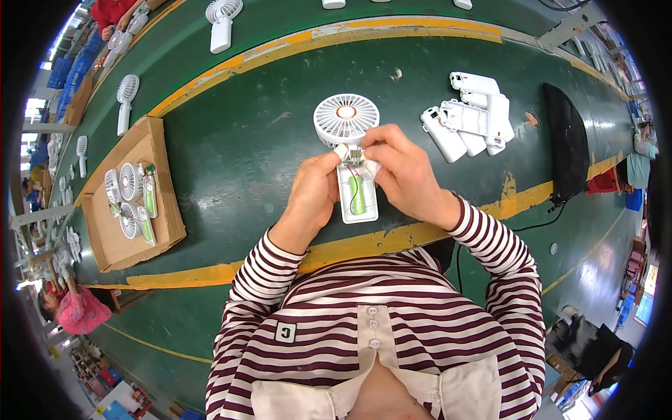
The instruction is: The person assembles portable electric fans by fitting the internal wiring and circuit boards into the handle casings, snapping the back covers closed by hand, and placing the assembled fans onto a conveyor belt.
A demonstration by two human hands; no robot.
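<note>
A white handheld fan (pixel 346 115) lies in front of me with its round grille away from me and its handle toward me. The handle shell (pixel 371 211) has no cover, and a green battery (pixel 358 196) with thin wires shows inside. A small circuit board (pixel 354 157) sits at the neck below the grille. My left hand (pixel 311 190) is closed around the fan's left side, its thumb at the board. From the right, my right hand (pixel 407 175) pinches at the board's edge; its fingertips partly hide the contact. White coverings show at the thumb tips.
A cardboard tray (pixel 175 203) on the left holds several opened fans. White handle shells (pixel 462 115) lie piled at the right, beside a black bag-like object (pixel 565 143). Finished-looking fans (pixel 222 28) stand along the green belt beyond the yellow edge. Other people (pixel 77 308) are farther off.
</note>
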